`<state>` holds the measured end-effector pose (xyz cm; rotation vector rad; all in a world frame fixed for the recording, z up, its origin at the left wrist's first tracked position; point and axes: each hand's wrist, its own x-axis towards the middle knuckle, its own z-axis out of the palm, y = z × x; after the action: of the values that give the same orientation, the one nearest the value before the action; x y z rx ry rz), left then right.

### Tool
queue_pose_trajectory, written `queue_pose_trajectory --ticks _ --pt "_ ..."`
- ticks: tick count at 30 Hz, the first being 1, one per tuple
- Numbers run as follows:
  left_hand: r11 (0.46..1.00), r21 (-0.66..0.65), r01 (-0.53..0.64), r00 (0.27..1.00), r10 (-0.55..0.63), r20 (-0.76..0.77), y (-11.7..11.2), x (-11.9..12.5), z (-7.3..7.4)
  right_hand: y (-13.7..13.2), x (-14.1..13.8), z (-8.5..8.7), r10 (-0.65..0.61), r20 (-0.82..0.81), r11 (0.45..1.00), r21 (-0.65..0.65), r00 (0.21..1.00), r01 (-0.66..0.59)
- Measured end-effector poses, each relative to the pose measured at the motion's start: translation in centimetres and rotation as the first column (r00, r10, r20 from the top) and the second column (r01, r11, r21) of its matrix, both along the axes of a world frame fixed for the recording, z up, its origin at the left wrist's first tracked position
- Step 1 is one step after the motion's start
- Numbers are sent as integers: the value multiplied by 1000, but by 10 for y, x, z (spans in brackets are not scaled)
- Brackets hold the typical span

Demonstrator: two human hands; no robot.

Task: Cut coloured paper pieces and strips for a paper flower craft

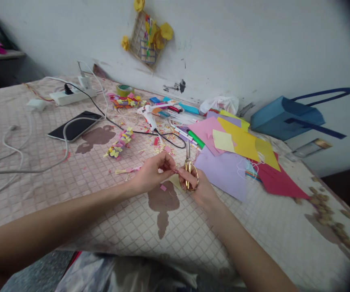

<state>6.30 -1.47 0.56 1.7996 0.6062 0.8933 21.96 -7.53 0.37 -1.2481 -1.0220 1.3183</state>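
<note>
Near the middle of the table, my left hand (pixel 154 172) pinches something tiny, too small to make out. My right hand (pixel 199 184) is closed around gold-handled scissors (pixel 188 164), whose blades point away from me. The fingertips of both hands meet at the small piece. Just below them, a pink paper scrap (pixel 163 187) lies on the cloth, and pale yellow paper (pixel 176 181) shows partly behind my right hand. Left of my hands are thin paper strips (pixel 126 170) and a cluster of small paper flowers (pixel 120 144) in yellow, pink and purple.
A white glue gun (pixel 148 117) with a black cord stands among paper scraps. Coloured sheets (pixel 220 170) and a green marker (pixel 196 139) lie to the right. At left are a tablet (pixel 74 125), a power strip (pixel 71 96) and white cables. A blue bag (pixel 287 117) sits against the wall.
</note>
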Motion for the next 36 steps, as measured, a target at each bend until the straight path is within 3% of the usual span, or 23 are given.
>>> queue_pose_trajectory --ticks 7,12,15,19,22,25,30,36 --pt "983 176 -59 997 67 -38 -4 -2 4 0 -1 3 39 20 999 11 999 -39" --pt "982 182 -54 996 66 -58 -5 -2 4 0 -1 3 58 45 998 7 997 -59" --pt "994 105 -24 999 27 -32 -4 -1 0 0 -1 3 59 57 998 20 997 -60" --pt "990 -111 86 995 -79 60 -1 0 -5 -1 -2 5 57 70 998 15 996 -58" --pt "934 -307 181 978 -140 152 2 0 -2 -2 -2 6 29 96 999 17 995 -30" --pt "879 -452 155 985 -105 134 3 -1 4 -1 -1 4 5 85 1000 22 996 -7" --pt "823 -555 117 988 -151 -16 1 -1 5 -2 -1 1 9 63 1000 24 998 -11" --pt "799 -585 141 985 -172 2 1 -1 4 -3 -2 1 14 52 1000 18 999 -15"
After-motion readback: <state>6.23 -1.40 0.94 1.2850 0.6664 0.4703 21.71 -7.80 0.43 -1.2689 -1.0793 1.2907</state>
